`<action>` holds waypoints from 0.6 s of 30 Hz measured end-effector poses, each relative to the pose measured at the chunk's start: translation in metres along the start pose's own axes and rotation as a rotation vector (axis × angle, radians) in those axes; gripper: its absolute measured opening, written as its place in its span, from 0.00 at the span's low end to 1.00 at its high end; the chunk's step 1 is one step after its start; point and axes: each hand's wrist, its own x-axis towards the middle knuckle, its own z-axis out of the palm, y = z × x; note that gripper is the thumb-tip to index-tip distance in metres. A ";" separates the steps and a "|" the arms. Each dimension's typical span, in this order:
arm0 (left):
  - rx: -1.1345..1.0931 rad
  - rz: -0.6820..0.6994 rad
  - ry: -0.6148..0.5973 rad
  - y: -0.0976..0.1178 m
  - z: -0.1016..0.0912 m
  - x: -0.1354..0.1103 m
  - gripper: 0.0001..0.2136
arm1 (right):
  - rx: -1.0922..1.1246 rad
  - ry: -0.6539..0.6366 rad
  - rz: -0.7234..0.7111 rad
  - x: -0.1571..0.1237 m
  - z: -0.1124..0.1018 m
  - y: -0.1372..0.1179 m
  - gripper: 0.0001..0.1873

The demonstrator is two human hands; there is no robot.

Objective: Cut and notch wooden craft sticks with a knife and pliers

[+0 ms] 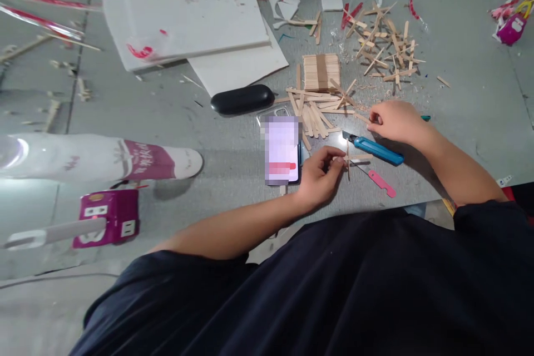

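Note:
Between the thumb and fingers of my left hand is a small cross of wooden craft sticks, held above the tabletop. My right hand pinches one end of a craft stick beside the loose pile. Just below that hand lies a blue utility knife, its blade towards the left. A pink folding knife rests nearer my body. Loose craft sticks are strewn beyond my hands, in front of a banded bundle of sticks.
A phone lies left of my left hand, with a black case behind it. Several stick crosses are heaped at the back right. White foam boards, a white-and-maroon appliance and a purple power socket occupy the left.

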 end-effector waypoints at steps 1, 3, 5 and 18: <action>0.022 0.016 0.017 -0.001 0.000 0.002 0.12 | -0.022 -0.017 0.006 0.001 0.004 0.001 0.08; 0.077 0.057 0.056 -0.003 0.000 0.005 0.08 | -0.061 -0.034 0.019 0.004 0.011 0.002 0.06; 0.123 0.098 0.100 -0.005 0.000 0.010 0.06 | -0.085 -0.047 0.029 0.006 0.016 0.002 0.06; 0.206 0.381 0.170 -0.008 -0.002 0.016 0.10 | 0.035 -0.090 0.013 0.003 -0.012 -0.005 0.12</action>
